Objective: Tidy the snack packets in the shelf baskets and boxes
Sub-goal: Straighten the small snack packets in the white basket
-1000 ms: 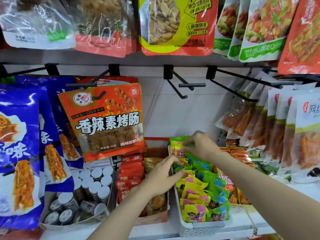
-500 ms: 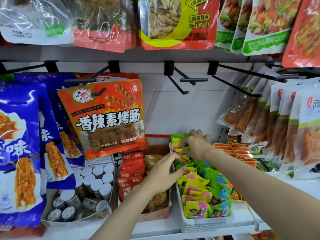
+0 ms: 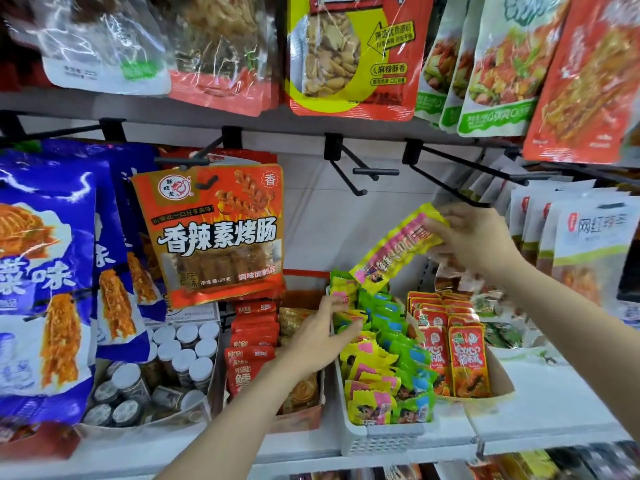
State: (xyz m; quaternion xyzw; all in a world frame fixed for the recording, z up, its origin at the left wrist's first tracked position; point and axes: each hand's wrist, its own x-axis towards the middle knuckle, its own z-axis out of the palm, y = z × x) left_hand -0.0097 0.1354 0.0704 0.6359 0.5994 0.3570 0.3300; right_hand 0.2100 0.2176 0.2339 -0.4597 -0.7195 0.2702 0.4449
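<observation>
Up above the white basket (image 3: 360,441), my right hand (image 3: 474,237) pinched the top end of a strip of yellow-and-pink snack packets (image 3: 394,251), its lower end hanging just over the back packets. Lower down, my left hand (image 3: 322,337) rested with relaxed fingers on the yellow and green packets (image 3: 388,379) in the basket, holding nothing. Beside it stood a box of red packets (image 3: 450,355).

One head-worn wide-angle view, close to the shelf, faces forward and slightly down; the white basket (image 3: 388,439) sits below the right hand (image 3: 474,237).
</observation>
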